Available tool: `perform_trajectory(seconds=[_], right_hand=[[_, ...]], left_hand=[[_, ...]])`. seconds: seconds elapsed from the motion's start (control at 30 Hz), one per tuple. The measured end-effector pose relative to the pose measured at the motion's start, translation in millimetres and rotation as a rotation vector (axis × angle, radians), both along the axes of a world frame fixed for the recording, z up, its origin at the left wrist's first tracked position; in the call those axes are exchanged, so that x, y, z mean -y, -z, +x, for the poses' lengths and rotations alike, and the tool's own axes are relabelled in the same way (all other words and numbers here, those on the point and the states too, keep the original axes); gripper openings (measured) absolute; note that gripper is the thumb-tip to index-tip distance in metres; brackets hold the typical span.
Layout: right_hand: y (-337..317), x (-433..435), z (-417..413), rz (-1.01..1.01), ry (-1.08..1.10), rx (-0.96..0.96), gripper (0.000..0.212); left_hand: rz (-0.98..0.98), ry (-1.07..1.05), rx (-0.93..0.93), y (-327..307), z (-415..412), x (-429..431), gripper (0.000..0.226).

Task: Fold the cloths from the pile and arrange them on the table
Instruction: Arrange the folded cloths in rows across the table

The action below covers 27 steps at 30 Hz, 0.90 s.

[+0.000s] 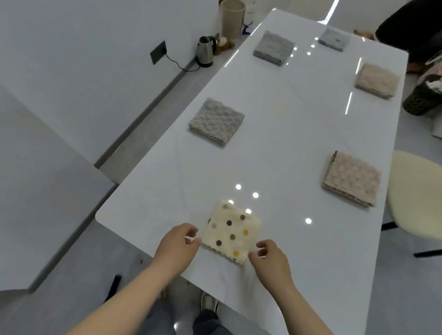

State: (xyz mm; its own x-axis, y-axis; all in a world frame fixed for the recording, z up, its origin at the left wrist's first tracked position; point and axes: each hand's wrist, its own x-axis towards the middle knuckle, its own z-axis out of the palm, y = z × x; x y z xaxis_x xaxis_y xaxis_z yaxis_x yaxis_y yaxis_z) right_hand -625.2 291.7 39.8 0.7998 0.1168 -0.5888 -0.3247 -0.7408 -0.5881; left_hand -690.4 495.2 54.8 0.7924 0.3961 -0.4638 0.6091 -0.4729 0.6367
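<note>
A cream cloth with coloured dots [230, 230] lies folded into a square near the front edge of the glossy white table [282, 135]. My left hand [180, 241] hovers at its near left corner, fingers curled and apart, holding nothing. At the near right corner my right hand [270, 257] also has its fingers loosely apart, just off the cloth's edge. Further up the table lie several folded cloths: a grey one [217, 121], a pink-beige one [352, 178], another grey [274, 48], a beige [377, 80] and a blue-grey [334, 39].
A cream-cushioned chair [424, 200] stands at the table's right side. On the floor by the left wall are an electric kettle [205, 51] and a tall beige bin [232, 17]. Another person's dark sleeve [413, 23] and a slipper [426, 96] show at the far right.
</note>
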Motion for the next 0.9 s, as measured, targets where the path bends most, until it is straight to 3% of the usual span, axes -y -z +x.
perform_trajectory(seconds=[0.43,0.7,0.9], right_hand=[[11.2,-37.7,-17.0,-0.054,0.329,-0.039,0.039],[15.4,-58.4,-16.6,-0.083,0.377,-0.013,0.027],[19.1,-64.8,-18.2,-0.063,0.428,-0.028,0.03]], left_hand=[[-0.092,0.314,-0.048,27.7,33.7,-15.8,0.045],[-0.085,0.344,-0.065,40.1,39.6,-27.5,0.031],[-0.058,0.269,-0.07,44.9,49.4,-26.7,0.012]])
